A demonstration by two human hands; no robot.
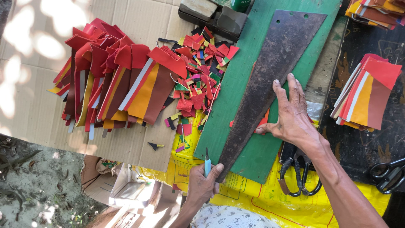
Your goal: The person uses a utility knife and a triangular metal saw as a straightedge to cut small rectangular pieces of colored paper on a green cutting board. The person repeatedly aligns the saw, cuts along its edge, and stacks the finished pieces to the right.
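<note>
Hands: right pressing saw blade; left gripping blue cutter.

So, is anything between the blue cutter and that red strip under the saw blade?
Yes: the saw blade itself lies across the green board between them. The left hand holds the blue cutter at the blade's narrow end; the red strip peeks out at the far edge, by the right hand thumb.

- Two hands: left hand, right hand
- One rusty saw blade
- One green board
- Two pairs of scissors (second at the edge)
- Scraps uncountable
</note>
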